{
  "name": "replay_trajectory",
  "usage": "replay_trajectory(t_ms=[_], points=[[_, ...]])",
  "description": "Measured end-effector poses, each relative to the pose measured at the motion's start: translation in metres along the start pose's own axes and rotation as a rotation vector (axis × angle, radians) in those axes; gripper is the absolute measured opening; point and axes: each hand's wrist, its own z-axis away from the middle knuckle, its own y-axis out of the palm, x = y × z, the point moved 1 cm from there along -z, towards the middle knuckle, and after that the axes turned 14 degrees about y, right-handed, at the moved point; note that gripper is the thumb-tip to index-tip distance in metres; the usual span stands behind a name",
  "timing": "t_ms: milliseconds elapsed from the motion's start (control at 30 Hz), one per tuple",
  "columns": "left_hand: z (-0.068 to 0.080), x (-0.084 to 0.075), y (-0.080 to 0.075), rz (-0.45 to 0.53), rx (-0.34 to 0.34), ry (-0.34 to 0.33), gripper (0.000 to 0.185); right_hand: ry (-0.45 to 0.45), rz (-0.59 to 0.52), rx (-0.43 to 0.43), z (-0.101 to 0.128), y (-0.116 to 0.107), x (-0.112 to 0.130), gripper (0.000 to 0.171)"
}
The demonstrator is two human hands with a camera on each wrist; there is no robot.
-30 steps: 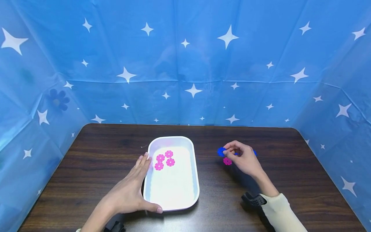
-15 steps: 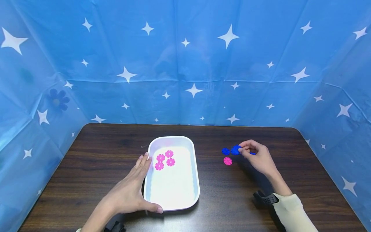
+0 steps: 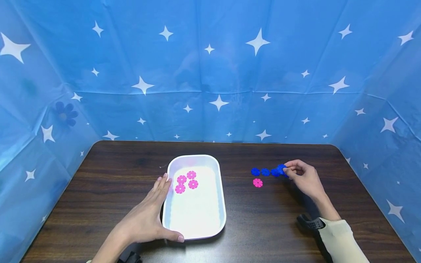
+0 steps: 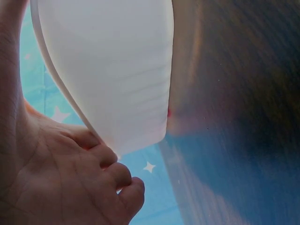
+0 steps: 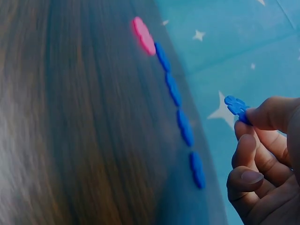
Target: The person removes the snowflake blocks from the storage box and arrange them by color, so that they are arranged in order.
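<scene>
My right hand (image 3: 304, 179) pinches a blue flower-shaped plastic disc (image 5: 237, 108) between thumb and fingertips, raised over the right end of a row. That row on the table has several more blue discs (image 3: 255, 171), the far right one largely covered in the head view but visible in the right wrist view. Just in front of the row's left end lies a pink flower disc (image 3: 258, 183). My left hand (image 3: 148, 215) rests against a white tray (image 3: 222, 204), fingers extended along its left rim and thumb along the near edge. Several pink discs (image 3: 193, 184) lie inside the tray.
The dark wood-grain table (image 3: 250, 226) has rounded far corners. A blue curtain with white stars (image 3: 210, 73) hangs behind it and on both sides. A black strap (image 3: 310, 222) is around the right wrist, below a pale sleeve (image 3: 343, 241).
My right hand has moved to the right above the row, carrying the blue disc from its left end to its right end. The left hand and tray stay in place.
</scene>
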Motion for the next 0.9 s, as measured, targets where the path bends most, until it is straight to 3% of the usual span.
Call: replay_trajectory(t_ms=[567,900], points=[[0.001,0.0,0.0,-0.005,0.01,-0.007,0.159,0.166,0.087,-0.1,-0.012,-0.017,-0.035,0.027],[0.0,0.001,0.001,-0.013,0.001,0.001,0.158,0.127,0.221,-0.193,-0.016,-0.017,-0.034,0.018]])
